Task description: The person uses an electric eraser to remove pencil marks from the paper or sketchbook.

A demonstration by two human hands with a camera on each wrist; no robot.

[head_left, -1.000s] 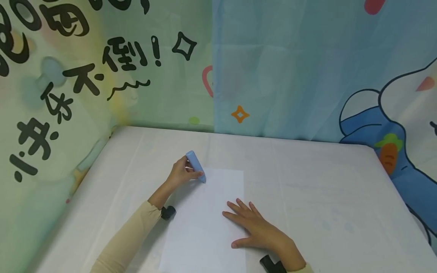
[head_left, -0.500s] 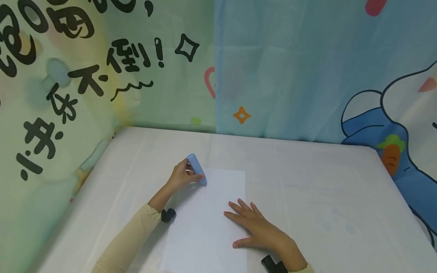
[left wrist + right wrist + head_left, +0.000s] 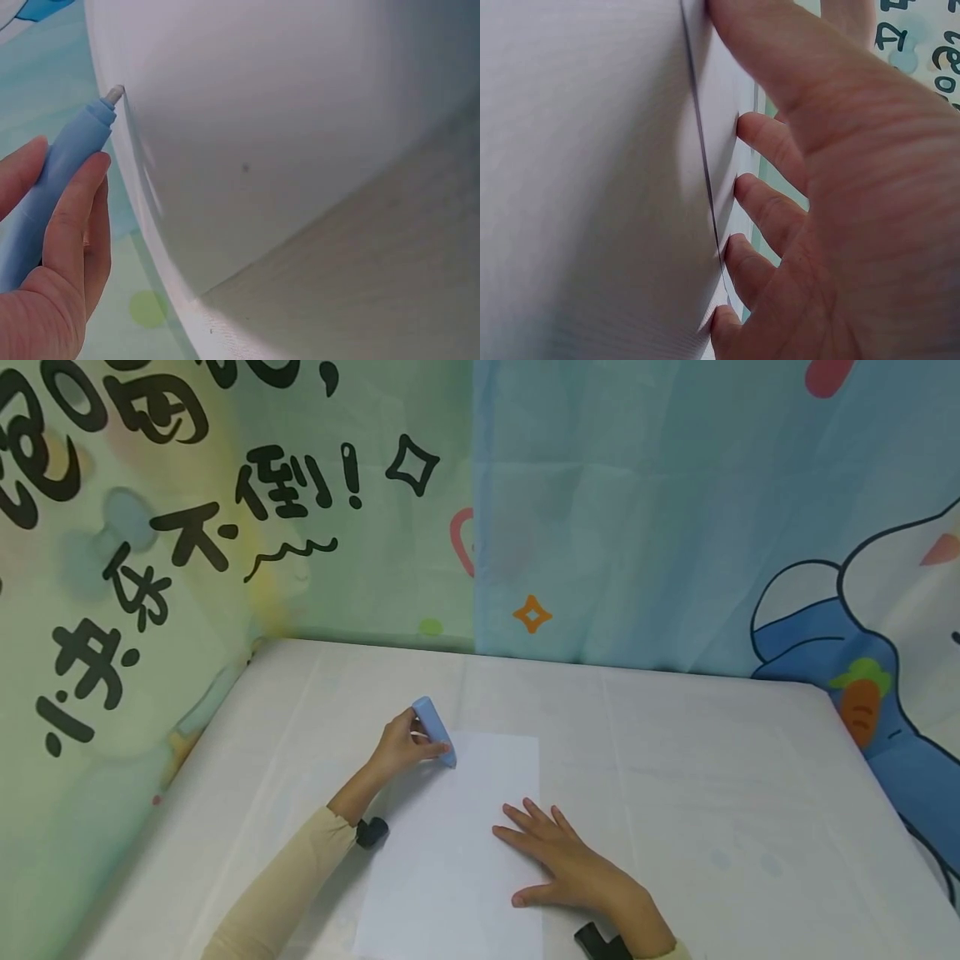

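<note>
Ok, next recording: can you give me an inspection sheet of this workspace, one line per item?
Surface: white table, faint creases.
Job's things: blank-looking white sheet, with a small dark speck in the left wrist view; blue pen-shaped tool, held tilted, tip contact with the sheet unclear.
Clutter: nothing seen.
Grips: left grip holds the tool between thumb and fingers; right grip lies spread across the sheet's right edge.
Cables: nothing seen.
Surroundings: green-yellow backdrop with black lettering; blue backdrop with cartoon prints.
</note>
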